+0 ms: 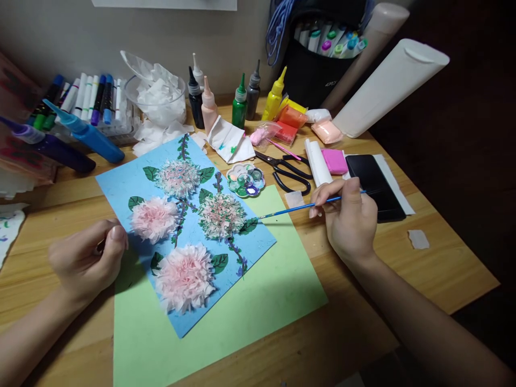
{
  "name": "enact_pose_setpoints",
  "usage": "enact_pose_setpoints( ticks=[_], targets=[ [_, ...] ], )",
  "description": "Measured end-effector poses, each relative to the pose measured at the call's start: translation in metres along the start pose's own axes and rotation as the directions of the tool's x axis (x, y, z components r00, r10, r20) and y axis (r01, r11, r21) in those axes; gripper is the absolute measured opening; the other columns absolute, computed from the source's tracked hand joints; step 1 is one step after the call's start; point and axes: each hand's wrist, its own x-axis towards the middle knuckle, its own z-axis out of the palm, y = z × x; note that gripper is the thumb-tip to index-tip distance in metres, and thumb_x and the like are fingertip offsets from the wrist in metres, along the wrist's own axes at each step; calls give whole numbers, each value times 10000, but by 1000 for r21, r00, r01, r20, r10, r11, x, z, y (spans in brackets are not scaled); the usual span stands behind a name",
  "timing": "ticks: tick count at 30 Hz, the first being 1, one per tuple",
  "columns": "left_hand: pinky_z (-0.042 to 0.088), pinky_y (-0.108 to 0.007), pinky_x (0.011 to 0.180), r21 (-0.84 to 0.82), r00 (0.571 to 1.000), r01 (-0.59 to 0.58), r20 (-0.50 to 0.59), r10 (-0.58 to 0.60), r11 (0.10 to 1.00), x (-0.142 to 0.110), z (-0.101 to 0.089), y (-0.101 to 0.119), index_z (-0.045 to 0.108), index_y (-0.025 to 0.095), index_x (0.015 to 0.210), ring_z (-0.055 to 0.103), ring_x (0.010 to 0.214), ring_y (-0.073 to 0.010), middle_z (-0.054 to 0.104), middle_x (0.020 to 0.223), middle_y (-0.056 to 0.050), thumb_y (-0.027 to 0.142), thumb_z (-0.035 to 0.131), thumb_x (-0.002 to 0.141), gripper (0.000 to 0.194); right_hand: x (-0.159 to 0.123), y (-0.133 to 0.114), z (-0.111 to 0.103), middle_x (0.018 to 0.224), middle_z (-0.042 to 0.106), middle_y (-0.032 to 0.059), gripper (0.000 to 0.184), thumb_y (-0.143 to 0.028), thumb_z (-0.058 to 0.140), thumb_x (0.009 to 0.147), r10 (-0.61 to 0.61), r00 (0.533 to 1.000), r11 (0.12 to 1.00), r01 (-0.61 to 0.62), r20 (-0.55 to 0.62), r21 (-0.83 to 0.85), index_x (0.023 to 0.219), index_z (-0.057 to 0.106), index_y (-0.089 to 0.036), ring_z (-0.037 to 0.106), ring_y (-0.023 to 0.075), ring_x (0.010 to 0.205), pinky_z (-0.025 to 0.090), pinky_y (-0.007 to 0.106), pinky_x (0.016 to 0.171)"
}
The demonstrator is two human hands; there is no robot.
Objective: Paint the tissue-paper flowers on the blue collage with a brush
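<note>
My right hand pinches a slim blue paintbrush. The brush tip meets a dark green painted leaf at the right side of a blue sheet. Ruffled paper flowers stand on this sheet: a large pink one, a smaller pink one, and two flecked with green or blue, such as the right one. Painted stems run between them. At the sheet's left edge my left hand is closed in a fist; whatever it holds, if anything, is hidden.
Beneath the blue sheet lies green paper. A flower-shaped paint palette and black scissors lie beyond it. Paint bottles, a bowl of tissue and markers line the back. A black phone-like slab lies right.
</note>
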Motion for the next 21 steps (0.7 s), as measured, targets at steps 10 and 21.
enact_pose_setpoints(
  ticks=[10,21],
  targets=[
    [293,-181,373,-96,991,-119,51,124,988,3,-2,3,492,179,483,409,341,-55,450,409,46,160,527,748,268,-1,0,5,601,586,7,438,-539,429,859,64,998,998,-64,13,-12,616,592,-213,565,115,518,394,281,478],
    [290,-186,376,-90,990,-132,42,136,987,4,-2,5,490,182,481,403,342,-60,442,403,46,157,521,750,272,-1,1,3,597,573,9,441,-520,424,871,10,1000,1000,-10,29,-10,607,598,-212,559,120,525,384,290,489]
  ],
)
